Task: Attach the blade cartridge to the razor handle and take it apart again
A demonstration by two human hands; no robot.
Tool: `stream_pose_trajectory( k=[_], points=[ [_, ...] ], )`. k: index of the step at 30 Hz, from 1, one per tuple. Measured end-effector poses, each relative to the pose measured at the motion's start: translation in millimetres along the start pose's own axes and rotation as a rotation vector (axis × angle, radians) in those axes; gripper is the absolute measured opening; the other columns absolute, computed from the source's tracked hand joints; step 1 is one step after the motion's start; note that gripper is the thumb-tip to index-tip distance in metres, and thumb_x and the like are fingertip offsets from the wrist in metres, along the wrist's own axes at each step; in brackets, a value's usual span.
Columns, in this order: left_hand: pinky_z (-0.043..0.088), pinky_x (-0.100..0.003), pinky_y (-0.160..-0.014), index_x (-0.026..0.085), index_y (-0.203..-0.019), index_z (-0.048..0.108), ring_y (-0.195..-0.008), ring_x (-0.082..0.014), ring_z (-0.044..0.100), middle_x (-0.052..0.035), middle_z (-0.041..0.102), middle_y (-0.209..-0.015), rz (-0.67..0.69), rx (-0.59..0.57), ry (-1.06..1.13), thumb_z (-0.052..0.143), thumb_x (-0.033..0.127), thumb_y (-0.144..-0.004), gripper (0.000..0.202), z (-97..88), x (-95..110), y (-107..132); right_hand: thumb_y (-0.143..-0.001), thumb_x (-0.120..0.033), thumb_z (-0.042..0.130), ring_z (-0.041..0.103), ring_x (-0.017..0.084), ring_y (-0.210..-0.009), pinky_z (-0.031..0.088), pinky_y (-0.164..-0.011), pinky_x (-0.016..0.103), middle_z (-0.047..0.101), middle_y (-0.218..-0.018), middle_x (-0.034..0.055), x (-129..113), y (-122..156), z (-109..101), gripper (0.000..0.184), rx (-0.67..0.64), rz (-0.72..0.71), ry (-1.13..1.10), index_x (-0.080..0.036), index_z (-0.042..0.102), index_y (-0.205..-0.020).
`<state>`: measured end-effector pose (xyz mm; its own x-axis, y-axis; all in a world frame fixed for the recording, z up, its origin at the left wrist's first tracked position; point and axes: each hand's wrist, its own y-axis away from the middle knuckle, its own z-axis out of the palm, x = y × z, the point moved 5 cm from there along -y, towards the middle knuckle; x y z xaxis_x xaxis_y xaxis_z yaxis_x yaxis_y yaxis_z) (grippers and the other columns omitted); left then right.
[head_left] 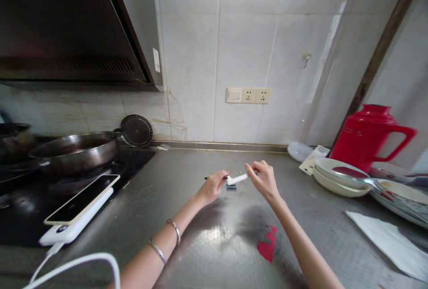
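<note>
A thin white strip (pixel 239 179) stretches between my two hands, just above the steel counter. My left hand (pixel 213 187) is closed, its fingertips pinched at the strip's left end, where a small dark bit also shows. The strip's other end is pinched between the thumb and fingers of my right hand (pixel 265 179). Small dark green pieces (pixel 231 187) lie on the counter just below the strip. A short dark tip (pixel 206 178) pokes out left of my left hand; what it belongs to is hidden.
On the left, a phone (pixel 83 200) rests on a white power bank (pixel 78 222) with a cable, beside a stove carrying a steel pan (pixel 76 150). Stacked bowls (pixel 341 186), a red thermos jug (pixel 363 137) and a white napkin (pixel 391 242) occupy the right. A red patch (pixel 267 246) marks the counter.
</note>
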<state>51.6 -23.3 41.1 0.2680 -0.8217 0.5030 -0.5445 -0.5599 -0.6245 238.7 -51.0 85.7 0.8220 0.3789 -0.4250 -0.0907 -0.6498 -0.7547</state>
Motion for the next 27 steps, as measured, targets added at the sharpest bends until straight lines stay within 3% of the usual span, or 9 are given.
stream_pose_trajectory(
  k=[7,14,20,23,27],
  points=[
    [0.043,-0.028,-0.083,0.019,-0.098,0.052,-0.094,-0.0169,0.06,-0.0071,0.064,-0.099,-0.007,0.057,0.029,0.036,0.016,-0.089,0.019,-4.2,1,-1,-0.081,-0.045,0.047,0.045,0.014,-0.058,0.03,-0.061,0.026,0.046,-0.05,-0.001,15,-2,-10,0.04,0.059,0.037,0.06,-0.02,0.045,-0.05],
    [0.044,-0.026,-0.077,0.019,-0.099,0.053,-0.086,-0.0157,0.061,-0.0053,0.065,-0.095,-0.017,0.04,0.026,0.038,0.016,-0.088,0.019,-1.1,-1,0,-0.081,-0.042,0.048,0.046,0.014,-0.063,0.03,-0.069,0.028,0.05,-0.052,-0.0011,-10,1,-1,0.037,-0.003,-0.074,0.104,-0.019,0.046,-0.052],
    [0.044,-0.027,-0.08,0.019,-0.096,0.053,-0.087,-0.0164,0.062,-0.0066,0.065,-0.095,-0.023,0.146,0.076,0.037,0.021,-0.09,0.018,-8.0,-2,-2,-0.079,-0.044,0.048,0.045,0.015,-0.059,0.031,-0.067,0.028,0.049,-0.051,-0.0006,18,-5,-24,0.038,0.111,0.061,0.112,-0.02,0.045,-0.05],
    [0.044,-0.027,-0.078,0.02,-0.1,0.054,-0.086,-0.0163,0.061,-0.0058,0.066,-0.093,-0.049,0.109,0.044,0.038,0.019,-0.089,0.019,-5.6,-5,0,-0.08,-0.044,0.046,0.045,0.015,-0.058,0.032,-0.066,0.028,0.05,-0.05,-0.0005,4,-3,-20,0.039,0.118,0.07,0.032,-0.02,0.044,-0.049],
    [0.044,-0.025,-0.077,0.02,-0.099,0.053,-0.087,-0.0157,0.061,-0.005,0.066,-0.097,-0.045,0.061,0.039,0.04,0.012,-0.085,0.021,-2.6,-1,1,-0.081,-0.042,0.048,0.047,0.015,-0.062,0.03,-0.073,0.03,0.052,-0.051,-0.0009,-24,3,-3,0.037,0.075,-0.025,0.063,-0.02,0.045,-0.051]
  ],
)
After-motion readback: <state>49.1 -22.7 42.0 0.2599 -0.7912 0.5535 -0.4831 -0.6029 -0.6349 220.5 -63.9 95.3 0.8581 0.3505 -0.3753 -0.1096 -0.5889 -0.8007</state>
